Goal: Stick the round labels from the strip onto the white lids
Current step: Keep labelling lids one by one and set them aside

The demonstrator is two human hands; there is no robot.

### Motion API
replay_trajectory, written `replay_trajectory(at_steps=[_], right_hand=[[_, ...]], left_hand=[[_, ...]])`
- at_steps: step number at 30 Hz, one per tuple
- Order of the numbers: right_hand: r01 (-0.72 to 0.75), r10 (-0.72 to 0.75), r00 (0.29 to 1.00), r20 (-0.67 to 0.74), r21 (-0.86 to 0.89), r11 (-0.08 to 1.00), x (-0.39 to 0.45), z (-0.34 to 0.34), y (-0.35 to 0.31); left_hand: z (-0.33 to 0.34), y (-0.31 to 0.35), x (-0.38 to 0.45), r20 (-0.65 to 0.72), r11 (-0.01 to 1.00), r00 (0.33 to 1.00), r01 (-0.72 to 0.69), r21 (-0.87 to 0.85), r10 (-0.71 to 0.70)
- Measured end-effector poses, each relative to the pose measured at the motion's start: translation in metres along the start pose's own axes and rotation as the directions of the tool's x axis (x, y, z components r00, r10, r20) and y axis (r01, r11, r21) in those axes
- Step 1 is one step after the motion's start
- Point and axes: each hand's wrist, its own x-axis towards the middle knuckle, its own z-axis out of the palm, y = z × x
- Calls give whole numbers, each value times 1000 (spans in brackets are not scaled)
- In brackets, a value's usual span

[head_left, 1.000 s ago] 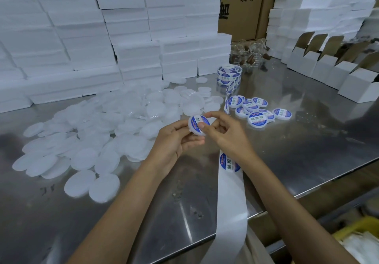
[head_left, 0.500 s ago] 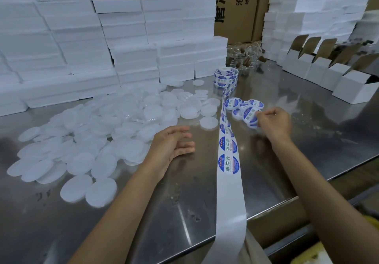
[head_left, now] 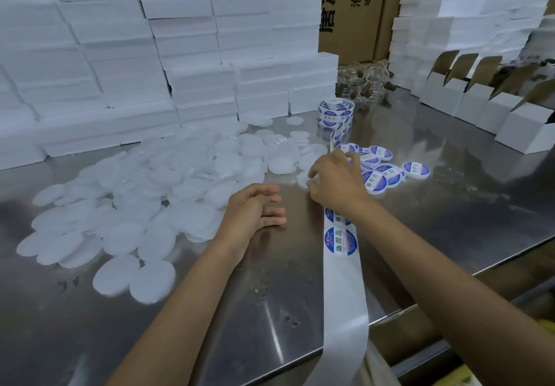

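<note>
A heap of plain white lids (head_left: 144, 205) covers the left half of the steel table (head_left: 435, 211). A white backing strip (head_left: 342, 289) with round blue labels runs from a roll (head_left: 336, 112) at the back, under my right wrist, and off the front edge. Labelled lids (head_left: 384, 169) lie in a small group right of the strip. My right hand (head_left: 336, 181) reaches across the strip and its curled fingers take hold of a plain white lid (head_left: 304, 179). My left hand (head_left: 255, 208) hovers empty beside the heap with fingers loosely bent.
Stacks of white boxes (head_left: 186, 64) wall off the back and left. Open white cartons (head_left: 486, 106) line the right side. Clear jars (head_left: 363, 82) and brown cardboard cases (head_left: 345, 7) stand at the back. The table's front edge runs diagonally at lower right.
My right hand dropped the freshly labelled lid among the finished ones, then swung left across the strip to a plain lid. My left hand let go and stayed near the heap.
</note>
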Motion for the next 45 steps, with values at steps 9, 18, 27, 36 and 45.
replay_trajectory(at_steps=[9, 18, 27, 36, 45], right_hand=[[-52, 61, 998, -20, 309, 950, -6, -2, -22], [-381, 30, 916, 400, 843, 379, -29, -43, -34], [-150, -23, 894, 448, 346, 926, -59, -59, 25], [26, -168, 942, 291, 436, 900, -83, -25, -13], [6, -94, 982, 166, 467, 884, -87, -9, -31]], left_hand=[[-1, 3, 1, -59, 1000, 998, -8, 9, 9], [1, 7, -4, 182, 981, 979, -56, -184, 90], [-1, 5, -3, 167, 976, 976, -107, -188, 139], [2, 3, -2, 186, 984, 974, -99, -149, 126], [1, -2, 0, 212, 997, 975, -75, 19, 70]])
